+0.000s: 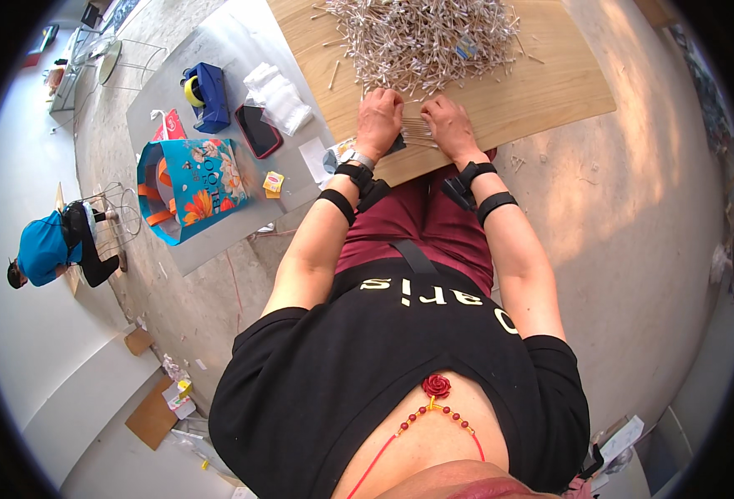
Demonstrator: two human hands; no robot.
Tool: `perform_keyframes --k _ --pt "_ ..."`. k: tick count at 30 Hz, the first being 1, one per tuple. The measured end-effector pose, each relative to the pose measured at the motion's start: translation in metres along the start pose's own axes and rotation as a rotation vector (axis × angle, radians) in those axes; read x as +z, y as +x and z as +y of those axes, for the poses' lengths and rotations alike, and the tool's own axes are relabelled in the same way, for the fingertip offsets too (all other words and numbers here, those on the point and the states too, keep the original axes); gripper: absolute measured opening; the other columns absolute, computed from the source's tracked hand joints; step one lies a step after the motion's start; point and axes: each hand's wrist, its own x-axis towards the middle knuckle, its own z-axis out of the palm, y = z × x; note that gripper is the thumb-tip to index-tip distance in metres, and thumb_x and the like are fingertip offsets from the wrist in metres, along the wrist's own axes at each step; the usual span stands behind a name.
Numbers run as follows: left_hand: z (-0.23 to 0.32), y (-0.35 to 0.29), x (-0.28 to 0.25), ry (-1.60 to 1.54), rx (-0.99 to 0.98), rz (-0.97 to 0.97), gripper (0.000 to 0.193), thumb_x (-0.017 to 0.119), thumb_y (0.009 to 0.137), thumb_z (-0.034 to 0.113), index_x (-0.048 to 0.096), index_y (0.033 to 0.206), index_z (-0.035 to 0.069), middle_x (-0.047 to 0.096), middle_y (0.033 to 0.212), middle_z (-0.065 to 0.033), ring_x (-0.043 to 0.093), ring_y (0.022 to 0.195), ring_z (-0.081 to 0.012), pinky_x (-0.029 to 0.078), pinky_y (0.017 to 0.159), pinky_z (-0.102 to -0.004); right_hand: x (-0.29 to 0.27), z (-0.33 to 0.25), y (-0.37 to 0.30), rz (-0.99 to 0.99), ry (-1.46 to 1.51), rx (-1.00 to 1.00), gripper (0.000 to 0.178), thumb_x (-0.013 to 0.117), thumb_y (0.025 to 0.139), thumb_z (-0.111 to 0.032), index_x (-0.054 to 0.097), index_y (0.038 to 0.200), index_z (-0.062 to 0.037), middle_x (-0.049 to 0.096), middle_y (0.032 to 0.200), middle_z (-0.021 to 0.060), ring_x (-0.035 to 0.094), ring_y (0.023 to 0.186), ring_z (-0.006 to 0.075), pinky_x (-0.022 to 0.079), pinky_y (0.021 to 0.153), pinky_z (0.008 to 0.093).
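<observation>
Working cotton swabs: both hands are at the near edge of a big loose heap (421,41), which sits around 12 o'clock from them, on the wooden board (550,100).
How far along: looks like early days to me. Only a small batch (419,131) lies roughly side by side between the hands; pretty much everything in the heap is unsorted. Can't spot any finished packs.
Left hand (379,121): fingers bent over, tips down by the swabs, not spread wide. Can't tell if they've actually got hold of any.
Right hand (450,129): same deal, fingers curled in toward the left hand with a gap between the two. Whether it's pinching a stick, no idea, the tips are too small to read.
Swab looks: thin pale sticks with whitish ends, pointing every which way in the heap, much neater in the small batch. A few strays at the edges, plus a little bluish packet (466,47) on the heap toward 1 o'clock.
Side table (217,29): clear plastic bags (277,98) and a phone (259,130), both around 9 o'clock.
</observation>
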Motion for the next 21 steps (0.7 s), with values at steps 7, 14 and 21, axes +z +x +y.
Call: perform_keyframes --k 7,14,21 --pt "0.000 -0.003 0.012 0.035 0.057 -0.018 0.006 0.076 0.086 0.014 0.073 0.089 0.009 0.068 0.096 -0.0106 0.063 0.099 -0.0337 0.051 0.090 -0.0458 0.003 0.006 0.010 0.029 0.012 0.282 0.019 0.075 0.092 -0.028 0.070 0.102 -0.0123 0.069 0.104 0.0091 0.067 0.104 0.0320 0.051 0.090 0.0470" --pt "0.004 -0.008 0.009 0.001 0.025 -0.062 0.009 0.077 0.085 0.018 0.077 0.092 0.013 0.068 0.095 -0.0088 0.064 0.099 -0.0324 0.050 0.091 -0.0457 0.010 -0.012 0.031 -0.023 -0.137 0.519 0.040 0.076 0.089 -0.047 0.071 0.104 -0.0097 0.069 0.111 0.0118 0.068 0.108 0.0347 0.050 0.094 0.0521" --pt "0.001 -0.010 0.007 -0.008 0.000 -0.023 0.008 0.077 0.086 0.017 0.076 0.091 0.010 0.068 0.094 -0.0085 0.064 0.098 -0.0316 0.049 0.090 -0.0446 0.010 -0.009 0.031 -0.009 -0.112 0.553 0.035 0.077 0.088 -0.041 0.069 0.104 -0.0103 0.068 0.111 0.0111 0.067 0.109 0.0344 0.050 0.093 0.0516"
